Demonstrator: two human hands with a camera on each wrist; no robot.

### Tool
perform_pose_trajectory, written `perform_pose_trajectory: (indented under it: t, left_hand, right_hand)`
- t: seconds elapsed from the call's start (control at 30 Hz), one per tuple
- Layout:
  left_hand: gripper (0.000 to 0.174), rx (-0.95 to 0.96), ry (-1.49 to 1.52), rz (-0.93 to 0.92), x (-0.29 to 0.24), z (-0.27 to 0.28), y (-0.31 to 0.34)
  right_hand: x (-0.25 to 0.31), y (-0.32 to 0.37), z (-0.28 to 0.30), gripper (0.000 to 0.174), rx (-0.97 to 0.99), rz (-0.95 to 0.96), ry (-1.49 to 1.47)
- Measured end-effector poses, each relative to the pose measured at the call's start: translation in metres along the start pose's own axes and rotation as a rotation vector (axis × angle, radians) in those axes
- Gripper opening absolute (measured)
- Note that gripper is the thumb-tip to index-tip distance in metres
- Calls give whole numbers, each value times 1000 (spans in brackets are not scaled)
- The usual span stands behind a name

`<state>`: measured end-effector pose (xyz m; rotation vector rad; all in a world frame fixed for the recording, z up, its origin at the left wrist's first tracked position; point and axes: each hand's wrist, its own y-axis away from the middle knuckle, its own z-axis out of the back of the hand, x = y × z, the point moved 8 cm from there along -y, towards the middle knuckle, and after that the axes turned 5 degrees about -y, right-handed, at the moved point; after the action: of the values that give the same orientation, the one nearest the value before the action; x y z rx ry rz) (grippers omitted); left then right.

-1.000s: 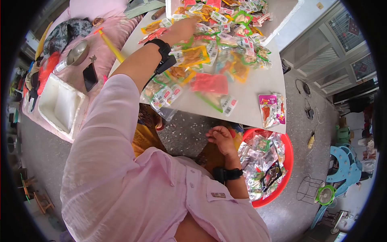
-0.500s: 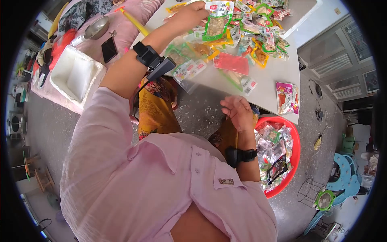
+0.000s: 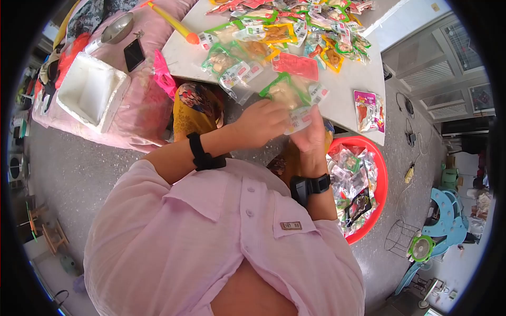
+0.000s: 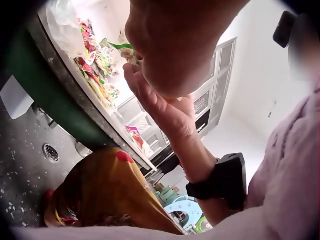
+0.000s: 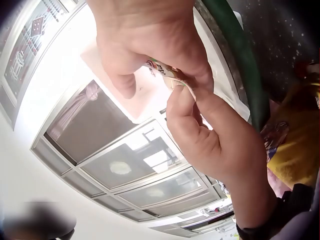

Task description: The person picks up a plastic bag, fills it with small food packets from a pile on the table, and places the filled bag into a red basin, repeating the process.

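Head view places both hands close together just off the near edge of the bench [image 3: 340, 100], with a clear, green-edged packet [image 3: 285, 94] between them. The left hand [image 3: 262, 124] has its fingers curled in, and in the right wrist view its thumb and bent forefinger pinch the packet's edge. The right hand [image 3: 311, 134] is spread rather than clenched: its thumb stands apart from its fingers, and the packet lies against it in the gap. How firmly it presses cannot be told, since the left hand hides part of the contact in the left wrist view. The packet's green-bordered end points forward from the hands, its white printed end close to the fingers.

Just beyond the hands lies a flat red packet [image 3: 296, 66], and farther forward a pile of mixed packets [image 3: 316, 18]. Forward and left of the left hand, a yellow stick [image 3: 169, 21] with an orange end rests partly on the bench. Right of the right hand, a purple-edged packet [image 3: 369, 111] lies near the corner; below it, a red basin [image 3: 382, 184] holds many silvery packets [image 3: 354, 171].
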<state>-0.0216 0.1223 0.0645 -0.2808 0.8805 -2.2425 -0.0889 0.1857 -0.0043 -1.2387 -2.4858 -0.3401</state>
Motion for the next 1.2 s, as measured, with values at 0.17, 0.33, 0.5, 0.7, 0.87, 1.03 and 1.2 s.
perform_pose_trajectory:
  t: [0.17, 0.33, 0.5, 0.7, 0.87, 1.03, 1.2]
  left_hand:
    - [22, -13, -67, 49, 0, 0, 8]
    - [31, -66, -144, 148, 18, 9, 12]
    - [39, 97, -67, 161, 33, 4, 20]
    - [35, 487, 602, 555, 51, -29, 49]
    - [32, 847, 860, 456, 36, -47, 51]
    - [30, 890, 871, 495, 43, -50, 42]
    - [34, 233, 254, 778, 111, -14, 41]
  right_hand:
    - [-1, -5, 14, 40, -97, 45, 207]
    - [-4, -5, 14, 34, -121, -23, 236]
    - [-16, 6, 19, 33, -51, -210, 188]
    - [13, 29, 31, 34, -26, -115, 604]
    - [5, 36, 28, 23, 66, -243, 782]
    - [-7, 32, 44, 21, -63, -287, 573]
    - [7, 15, 62, 16, -252, 22, 380]
